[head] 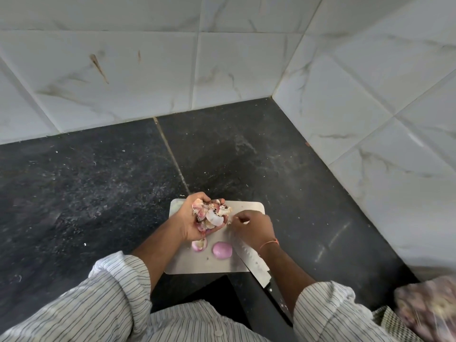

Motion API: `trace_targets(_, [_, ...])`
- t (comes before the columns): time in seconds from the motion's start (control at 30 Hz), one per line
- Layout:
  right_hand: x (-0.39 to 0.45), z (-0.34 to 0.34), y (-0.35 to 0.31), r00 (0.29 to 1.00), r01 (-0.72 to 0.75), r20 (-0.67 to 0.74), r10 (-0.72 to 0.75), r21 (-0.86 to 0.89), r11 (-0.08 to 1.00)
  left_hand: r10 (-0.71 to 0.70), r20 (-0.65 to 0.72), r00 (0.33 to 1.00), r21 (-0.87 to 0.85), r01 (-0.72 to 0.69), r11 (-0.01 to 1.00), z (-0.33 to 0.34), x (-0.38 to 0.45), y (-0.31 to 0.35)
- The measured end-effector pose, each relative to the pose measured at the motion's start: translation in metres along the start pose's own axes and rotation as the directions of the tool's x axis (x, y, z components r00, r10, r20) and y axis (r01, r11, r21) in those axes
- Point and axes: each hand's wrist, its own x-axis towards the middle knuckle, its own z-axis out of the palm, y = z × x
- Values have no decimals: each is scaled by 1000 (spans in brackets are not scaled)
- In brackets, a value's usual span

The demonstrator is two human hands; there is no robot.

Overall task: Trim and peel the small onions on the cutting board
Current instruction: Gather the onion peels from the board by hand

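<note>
Our left hand point(197, 220) is cupped palm up, full of peels point(209, 213). Our right hand point(251, 225) pinches a scrap just beside that pile. Below the left hand, nearer us on the board point(197, 264), lie two onions point(222, 250) — one peeled, one partly skinned. The knife point(249, 257) lies under our right wrist, on the dark desk point(98, 181).

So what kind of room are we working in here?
Most likely a home kitchen corner: a dark stone countertop meets marble-look wall tiles, and a cutting board with a knife and a peeled onion sits on it.
</note>
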Motion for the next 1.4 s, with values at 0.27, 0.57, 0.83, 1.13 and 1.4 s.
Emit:
trace_targets(0.27, [-15, -38, -32, 916, 386, -217, -338, 248, 888, -29, -33, 999, 63, 31, 998, 11, 9, -17])
trace_targets(0.57, [-12, -53, -38, 859, 511, -17, -512, -35, 859, 9, -12, 1000, 100, -7, 995, 26, 3, -17])
trace_targets(0.83, [0, -55, -9, 959, 280, -136, -248, 348, 895, 88, 91, 992, 15, -90, 996, 26, 3, -10])
trace_targets(1.13, [12, -18, 29, 998, 27, 61, -30, 57, 998, 86, 43, 995, -70, -83, 994, 7, -3, 8])
trace_targets(1.4, [27, 15, 10, 973, 225, 119, -199, -279, 934, 54, -29, 998, -81, -56, 995, -18, -11, 18])
